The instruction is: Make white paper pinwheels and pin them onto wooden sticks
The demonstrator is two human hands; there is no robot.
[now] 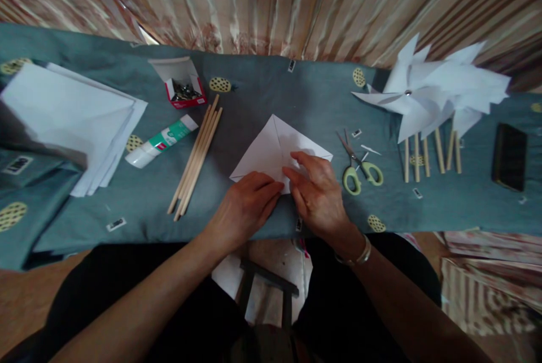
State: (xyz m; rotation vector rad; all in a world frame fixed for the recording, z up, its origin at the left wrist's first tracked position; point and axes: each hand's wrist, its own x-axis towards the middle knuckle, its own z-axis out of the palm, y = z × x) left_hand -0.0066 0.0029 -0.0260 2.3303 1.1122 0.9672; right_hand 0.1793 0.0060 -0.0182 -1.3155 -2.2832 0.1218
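A square sheet of white paper point(271, 145) with crease lines along its diagonals lies on the cloth in front of me, one corner pointing away. My left hand point(249, 205) has its fingers together at the near corner, pinching the paper there. My right hand point(319, 196) is over the paper's right part, fingers apart and fingertips near the middle; whether every fingertip touches is unclear. Scissors point(359, 174) with green handles lie partly open to the right of that hand. Left of the paper rest several wooden sticks point(197, 160) in a bundle.
Finished paper pinwheels point(427, 92) on sticks lie at right, beside a dark phone point(509, 157). At left are a glue tube point(163, 141), an open red box point(186, 95) of small metal pieces, and stacked white sheets point(68, 109). A pleated curtain point(262, 7) hangs behind the table.
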